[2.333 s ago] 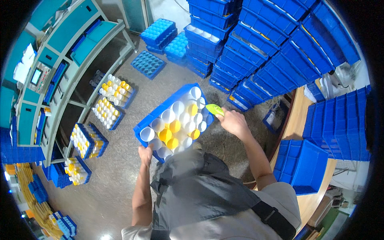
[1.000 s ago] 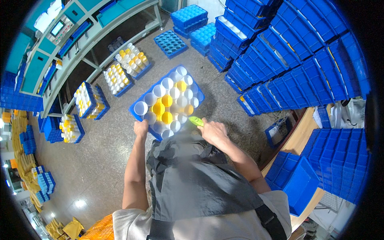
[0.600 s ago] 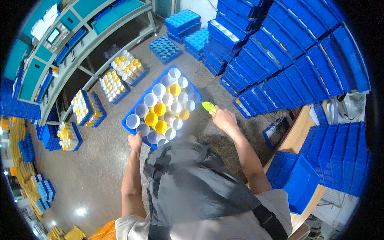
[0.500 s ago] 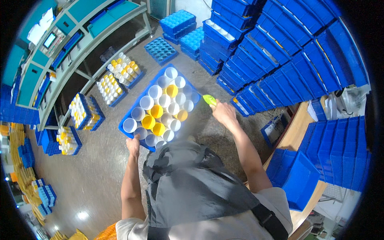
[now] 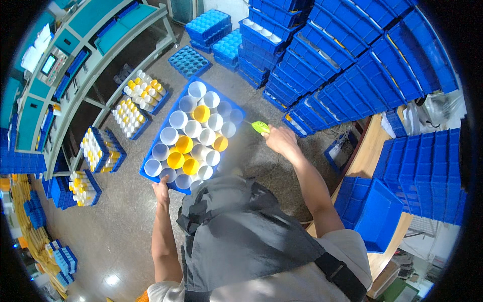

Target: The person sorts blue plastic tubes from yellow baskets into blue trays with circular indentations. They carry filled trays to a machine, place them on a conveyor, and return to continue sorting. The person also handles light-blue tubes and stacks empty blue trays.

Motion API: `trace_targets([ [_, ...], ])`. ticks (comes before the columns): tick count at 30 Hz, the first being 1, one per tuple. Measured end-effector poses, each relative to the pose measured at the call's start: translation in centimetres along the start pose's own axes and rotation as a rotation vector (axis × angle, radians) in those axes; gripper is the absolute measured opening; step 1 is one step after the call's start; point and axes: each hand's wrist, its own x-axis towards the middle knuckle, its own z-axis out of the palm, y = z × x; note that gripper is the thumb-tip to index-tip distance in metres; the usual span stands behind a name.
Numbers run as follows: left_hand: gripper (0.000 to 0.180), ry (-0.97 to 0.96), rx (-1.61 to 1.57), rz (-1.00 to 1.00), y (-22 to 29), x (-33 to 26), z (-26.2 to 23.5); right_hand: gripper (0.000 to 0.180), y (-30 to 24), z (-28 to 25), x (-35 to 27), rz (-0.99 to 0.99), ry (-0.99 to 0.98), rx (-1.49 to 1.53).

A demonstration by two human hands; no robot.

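Note:
My left hand [image 5: 161, 190] is closed on the near left edge of a blue plastic crate [image 5: 146, 160], which I hold tilted up in front of me. White cups [image 5: 178, 120] and several yellow ones [image 5: 184, 144] stand packed in it with their round openings facing me. In my right hand [image 5: 282, 140], fingers wrapped round it, is a bright green air blow gun [image 5: 259, 127]. Its thin tip points left at the crate's right side, a short gap away. A pale haze blurs the cups nearest that tip.
Tall stacks of blue crates [image 5: 347, 65] rise at the far right. An empty blue bin [image 5: 378, 216] rests on the wooden bench [image 5: 363, 151] to my right. Crates of white and yellow cups [image 5: 132, 117] stand on the floor at left, beside a teal-and-grey workbench [image 5: 103, 95].
The whole view has shifted, so most surroundings sit a little further left. The crate has moved slightly left in the picture. Both hands keep their holds, and the blow gun still points at it.

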Motion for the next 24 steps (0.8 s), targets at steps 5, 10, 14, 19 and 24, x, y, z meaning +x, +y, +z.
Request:
trace_targets([
  [5, 0.025, 0.001, 0.012, -0.042, 0.7, 0.2, 0.3, 0.049, -0.5, -0.2, -1.3, -0.039, -0.098, 0.033],
  [10, 0.026, 0.018, -0.041, -0.048, 0.8, 1.1, 0.5, 0.044, -1.5, -0.4, -1.6, -0.064, -0.107, 0.025],
  [14, 0.023, 0.093, -0.022, -0.074, 0.7, 3.3, 0.8, 0.046, -3.5, -0.2, -1.8, -0.153, -0.226, 0.003],
  [19, 0.028, 0.212, 0.135, -0.166, 1.8, 7.7, 0.9, 0.048, -7.6, -0.2, -1.8, -0.196, -0.326, -0.057],
  [24, 0.029, 0.304, 0.104, -0.221, 4.1, 12.6, 0.5, 0.049, -11.7, -1.1, 2.9, -0.172, -0.335, -0.105],
])
